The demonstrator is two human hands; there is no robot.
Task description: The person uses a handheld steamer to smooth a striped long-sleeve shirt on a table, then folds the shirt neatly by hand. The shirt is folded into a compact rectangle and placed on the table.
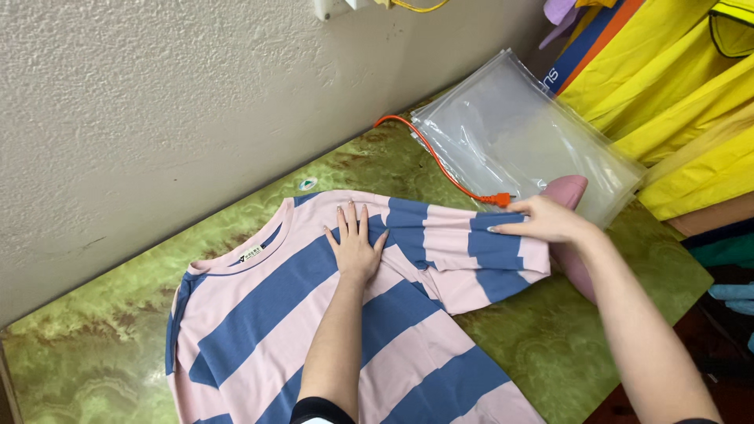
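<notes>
While the left hand (355, 245) lies flat with fingers spread on the striped shirt (314, 314), right-hand (543, 221) fingers pinch its sleeve (479, 251) beside clear plastic bags (526, 133).

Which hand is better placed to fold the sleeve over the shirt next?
Probably the right hand: it already lies on the sleeve end, while the left hand presses flat on the shirt chest.

Across the upper left of my view runs a rough, off-white plastered wall (157, 102). Below it the green marbled worktop (94, 345) slants from lower left to centre right. Yellow fabric (675, 102) fills the upper right corner, with dark floor (722, 330) at the right edge.
</notes>
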